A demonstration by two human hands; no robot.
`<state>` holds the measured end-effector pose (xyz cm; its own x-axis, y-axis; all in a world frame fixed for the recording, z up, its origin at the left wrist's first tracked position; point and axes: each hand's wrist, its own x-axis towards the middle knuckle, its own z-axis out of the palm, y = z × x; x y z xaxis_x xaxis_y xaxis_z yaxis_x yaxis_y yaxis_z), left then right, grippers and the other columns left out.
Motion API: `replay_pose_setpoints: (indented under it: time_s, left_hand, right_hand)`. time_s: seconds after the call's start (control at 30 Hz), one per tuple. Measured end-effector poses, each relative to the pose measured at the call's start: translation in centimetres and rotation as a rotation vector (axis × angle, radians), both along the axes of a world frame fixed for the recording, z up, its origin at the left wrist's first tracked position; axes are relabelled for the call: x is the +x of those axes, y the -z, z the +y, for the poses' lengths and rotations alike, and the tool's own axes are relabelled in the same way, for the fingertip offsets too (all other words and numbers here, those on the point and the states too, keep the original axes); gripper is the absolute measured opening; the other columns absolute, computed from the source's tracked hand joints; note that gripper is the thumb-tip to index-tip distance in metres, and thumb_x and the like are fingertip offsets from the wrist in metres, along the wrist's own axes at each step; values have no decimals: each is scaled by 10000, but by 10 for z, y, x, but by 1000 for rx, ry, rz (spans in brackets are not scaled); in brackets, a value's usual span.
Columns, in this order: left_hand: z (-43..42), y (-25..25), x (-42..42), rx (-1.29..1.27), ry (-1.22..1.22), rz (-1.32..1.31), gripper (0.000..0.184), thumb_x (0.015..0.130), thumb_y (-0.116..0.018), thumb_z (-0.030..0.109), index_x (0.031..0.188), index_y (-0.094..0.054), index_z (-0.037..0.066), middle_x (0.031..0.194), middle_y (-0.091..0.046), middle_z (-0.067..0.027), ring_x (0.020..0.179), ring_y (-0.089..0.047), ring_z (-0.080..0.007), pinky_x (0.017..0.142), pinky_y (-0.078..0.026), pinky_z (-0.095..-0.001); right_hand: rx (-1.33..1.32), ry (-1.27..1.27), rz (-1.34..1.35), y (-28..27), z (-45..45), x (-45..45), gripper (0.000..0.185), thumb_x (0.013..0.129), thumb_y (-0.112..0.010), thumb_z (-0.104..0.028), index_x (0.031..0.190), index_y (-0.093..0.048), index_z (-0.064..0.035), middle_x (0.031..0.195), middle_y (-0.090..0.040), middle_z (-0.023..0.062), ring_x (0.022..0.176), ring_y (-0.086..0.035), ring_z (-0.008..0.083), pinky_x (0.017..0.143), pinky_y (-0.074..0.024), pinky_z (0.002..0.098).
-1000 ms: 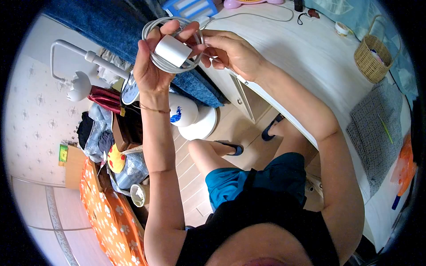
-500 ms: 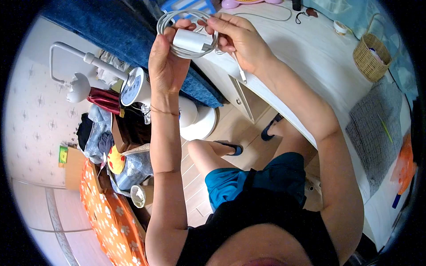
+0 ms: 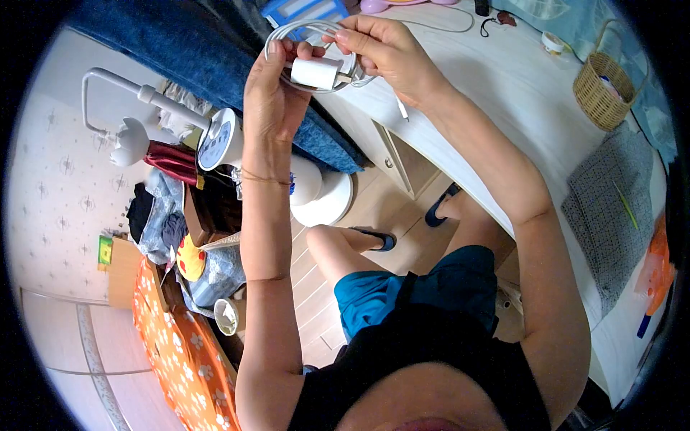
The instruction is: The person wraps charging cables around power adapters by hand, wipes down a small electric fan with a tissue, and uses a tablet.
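A white charger block (image 3: 315, 73) with metal prongs lies within the loops of a coiled white cable (image 3: 305, 24). My left hand (image 3: 279, 90) grips the coil and the block from the left, its thumb over the loops. On the right side of the coil, my right hand (image 3: 384, 54) pinches the cable between thumb and fingers. The cable's white connector end (image 3: 402, 109) hangs free below my right hand, by the edge of the white table (image 3: 460, 136).
A wicker basket (image 3: 604, 90), a grey cloth (image 3: 607, 215) and a small tape roll (image 3: 552, 43) are on the table's right part. A blue and white rack (image 3: 305, 11) stands behind the coil. A white lamp (image 3: 219, 140) is at left.
The coil and block have moved right and slightly up with both hands. The block has turned more level, and the connector end now hangs lower beneath my right hand.
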<state>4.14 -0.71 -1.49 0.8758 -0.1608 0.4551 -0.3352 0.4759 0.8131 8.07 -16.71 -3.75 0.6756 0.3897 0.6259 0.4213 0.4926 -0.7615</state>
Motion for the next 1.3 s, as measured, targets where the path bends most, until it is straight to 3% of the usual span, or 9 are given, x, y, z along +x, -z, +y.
replay_pose_setpoints:
  time_s: [0.17, 0.4, 0.5, 0.6, 0.67, 0.93, 1.1, 1.2, 1.3]
  left_hand:
    - [-12, 8, 2, -57, -117, -40, 249, 889, -443, 304, 823, -480, 66, 739, -531, -49, 780, -533, -196, 754, -466, -342]
    - [15, -7, -2, 223, 220, -11, 210, 862, -488, 242, 862, -509, 32, 864, -602, -117, 1021, -525, -275, 852, -438, -366]
    - [21, -22, -9, 388, 178, 26, 218, 863, -486, 223, 903, -517, 11, 878, -610, -125, 997, -543, -276, 852, -439, -365]
    - [18, -19, -8, 372, 118, 30, 236, 881, -460, 237, 892, -516, 7, 841, -610, -117, 859, -588, -225, 775, -473, -308]
    - [10, -11, -7, 354, 2, -44, 255, 903, -417, 238, 889, -508, 0, 790, -602, -108, 753, -592, -176, 693, -486, -260]
    - [-11, -1, -7, 352, -329, -200, 268, 916, -386, 173, 1016, -476, -58, 655, -569, -84, 665, -584, -170, 649, -477, -242]
    - [-3, 1, -4, 201, -322, -178, 270, 917, -383, 184, 1009, -474, -54, 630, -546, -71, 635, -572, -168, 639, -491, -264]
    - [7, -1, -4, 66, -287, -147, 256, 918, -376, 199, 964, -479, -31, 603, -505, -51, 631, -555, -165, 687, -513, -339]
    - [10, 0, -7, 22, -300, -102, 248, 920, -367, 202, 933, -482, -17, 596, -491, -44, 629, -551, -164, 727, -514, -394]
  right_hand:
    - [20, -108, 145, 1, -3, 0, 234, 852, -513, -204, 966, -588, -15, 720, -489, -47, 486, -291, -20, 419, -213, 106]
    - [-85, -3, -45, -4, -8, 5, 220, 849, -520, -232, 922, -596, -38, 675, -475, -65, 504, -327, -18, 433, -248, 123]
    - [-187, 23, -142, -5, -10, 8, 204, 841, -534, -200, 909, -616, -26, 696, -530, -21, 638, -466, 38, 555, -363, 171]
    - [-187, 8, -152, -4, -9, 9, 206, 844, -528, -258, 873, -589, -64, 680, -477, -70, 508, -341, -26, 435, -251, 123]
    - [-204, -43, -75, -6, -12, 7, 215, 842, -531, -266, 888, -585, -63, 678, -476, -71, 502, -341, -31, 428, -238, 119]
    - [-128, -318, 61, 7, -13, 22, 238, 841, -533, -284, 914, -581, -62, 709, -526, -52, 474, -347, -33, 412, -235, 102]
    - [-58, -328, 93, 8, -5, 19, 290, 856, -513, -291, 969, -583, -33, 691, -528, -42, 462, -351, -27, 385, -228, 108]
    - [-271, -418, -62, 4, -21, 27, 378, 857, -498, -325, 1034, -564, 2, 669, -510, -33, 460, -356, -24, 377, -234, 116]
    - [-352, -531, -33, -2, -30, 23, 448, 850, -495, -344, 1085, -531, 36, 639, -486, -23, 442, -344, -21, 365, -226, 118]
